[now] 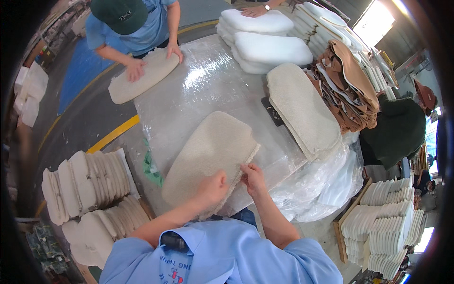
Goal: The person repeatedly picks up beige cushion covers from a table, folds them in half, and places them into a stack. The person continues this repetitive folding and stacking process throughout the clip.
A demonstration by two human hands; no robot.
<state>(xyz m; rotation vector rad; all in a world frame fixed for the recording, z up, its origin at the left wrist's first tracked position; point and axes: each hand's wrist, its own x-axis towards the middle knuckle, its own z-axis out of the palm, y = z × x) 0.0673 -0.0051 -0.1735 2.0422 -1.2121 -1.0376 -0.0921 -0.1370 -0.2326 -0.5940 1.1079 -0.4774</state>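
Note:
A beige fabric-covered pad (208, 142) with one rounded end lies before me on the plastic-covered table (189, 106). Its right edge is rough and frayed. My right hand (253, 180) pinches that edge between thumb and fingertips. Resting over the pad near the same edge, my left hand (212, 188) is closed and slightly blurred; anything inside its fingers is hidden. To the right lies a stack of similar beige pads (305, 111), with a dark flat object (272, 111) partly beneath it.
Across the table a co-worker in a dark cap (119, 14) handles another beige pad (144, 78). White padding stacks (272, 49) and brown cut pieces (347, 85) stand at the back right. Piled pads flank me at left (87, 184) and right (378, 222). Loose plastic sheeting (326, 184) hangs at the table's right.

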